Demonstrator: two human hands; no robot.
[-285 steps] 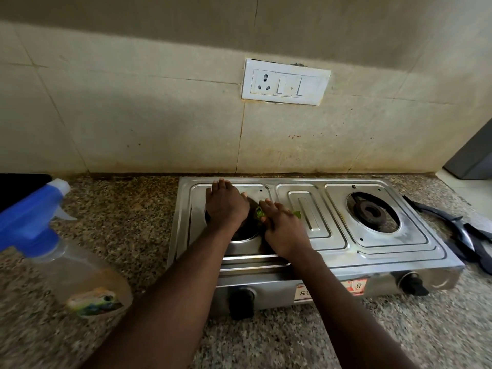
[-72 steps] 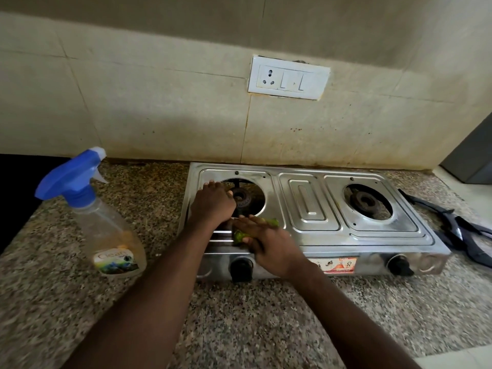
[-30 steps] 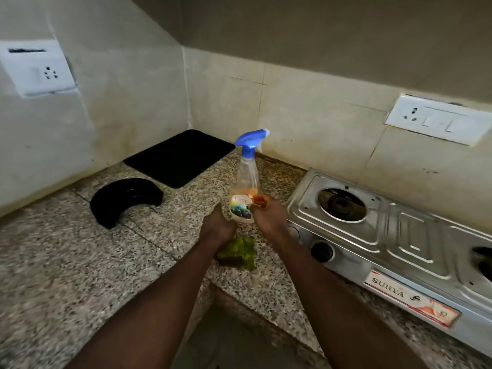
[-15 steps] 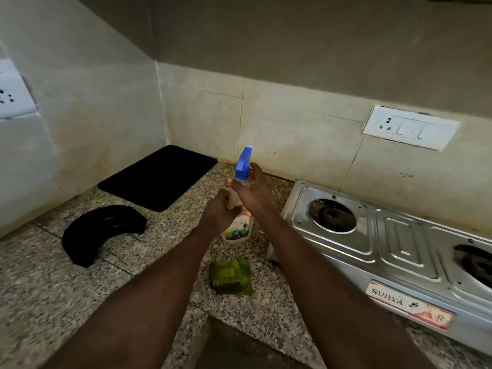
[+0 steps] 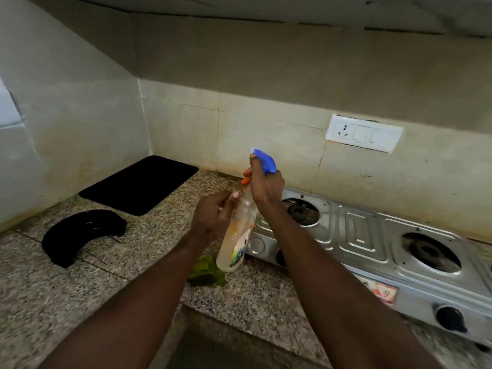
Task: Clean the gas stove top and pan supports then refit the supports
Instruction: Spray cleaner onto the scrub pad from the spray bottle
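The steel two-burner gas stove stands on the granite counter at the right, both burners bare of pan supports. A clear spray bottle with a blue trigger head is lifted and tilted above the counter, left of the stove. My right hand grips its neck and trigger head. My left hand holds the bottle's body from the left. A green scrub pad lies on the counter under the bottle.
A black curved piece lies on the counter at the left, with a black mat behind it in the corner. A white switch plate is on the tiled wall above the stove. The counter's front edge runs below my arms.
I left the stove and dropped the scrub pad on the counter. Both hands took the spray bottle and raised it, tilting its head up to the right.
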